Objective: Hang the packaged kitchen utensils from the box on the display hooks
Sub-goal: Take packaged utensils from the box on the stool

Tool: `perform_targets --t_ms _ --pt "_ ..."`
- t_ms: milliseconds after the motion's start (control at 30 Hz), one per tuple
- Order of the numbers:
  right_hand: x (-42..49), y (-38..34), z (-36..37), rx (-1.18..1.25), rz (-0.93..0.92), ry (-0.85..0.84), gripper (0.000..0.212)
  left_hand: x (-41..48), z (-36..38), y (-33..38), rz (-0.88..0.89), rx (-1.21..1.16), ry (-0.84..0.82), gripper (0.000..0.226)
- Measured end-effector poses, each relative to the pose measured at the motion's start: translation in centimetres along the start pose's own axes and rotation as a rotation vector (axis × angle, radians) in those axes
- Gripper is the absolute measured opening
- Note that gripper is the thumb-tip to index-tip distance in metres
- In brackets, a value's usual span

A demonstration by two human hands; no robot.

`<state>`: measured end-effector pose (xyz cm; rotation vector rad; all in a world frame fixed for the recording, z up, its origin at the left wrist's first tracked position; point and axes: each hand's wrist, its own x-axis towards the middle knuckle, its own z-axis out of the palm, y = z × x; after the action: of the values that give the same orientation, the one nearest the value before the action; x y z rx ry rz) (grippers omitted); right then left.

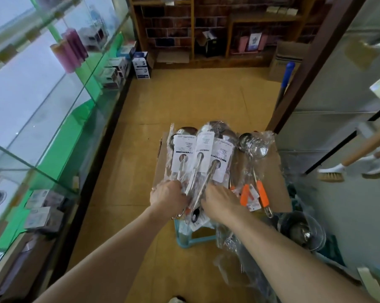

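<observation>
Nearest me, my left hand (pixel 167 194) and right hand (pixel 219 200) each curl round the handle ends of the packaged ladles (pixel 203 149). Their bowls fan away across the cardboard box (pixel 272 171) on a teal stool (pixel 193 239). I judge I'm gathering a bundle by its hanging ends. Orange-handled utensils (pixel 261 193) lie just beside it, not yet hung.

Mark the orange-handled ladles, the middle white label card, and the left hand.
orange-handled ladles (pixel 262 194), head view, on right orange handle
middle white label card (pixel 204 145), head view, upper face
left hand (pixel 166 194), head view, back of hand
</observation>
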<state>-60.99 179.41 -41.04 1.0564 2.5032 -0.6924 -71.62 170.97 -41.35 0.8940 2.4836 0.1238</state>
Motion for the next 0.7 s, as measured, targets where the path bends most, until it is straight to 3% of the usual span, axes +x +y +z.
perform_targets --t_ms 100,267,600,700 --pt "1.3 0.0 0.4 0.060 0.065 0.007 0.048 1.5 0.4 0.5 0.027 -0.050 -0.014 0.037" --pt "2.3 -0.2 0.7 -0.005 0.018 -0.024 0.060 3.9 1.2 1.5 -0.014 -0.054 -0.064 0.032" --pt "3.3 -0.3 1.2 0.044 -0.004 -0.061 0.056 6.6 1.7 2.6 -0.024 0.033 -0.125 0.015" --pt "3.3 -0.3 1.1 0.081 0.023 -0.074 0.045 7.4 2.0 2.2 -0.048 -0.047 -0.162 0.026"
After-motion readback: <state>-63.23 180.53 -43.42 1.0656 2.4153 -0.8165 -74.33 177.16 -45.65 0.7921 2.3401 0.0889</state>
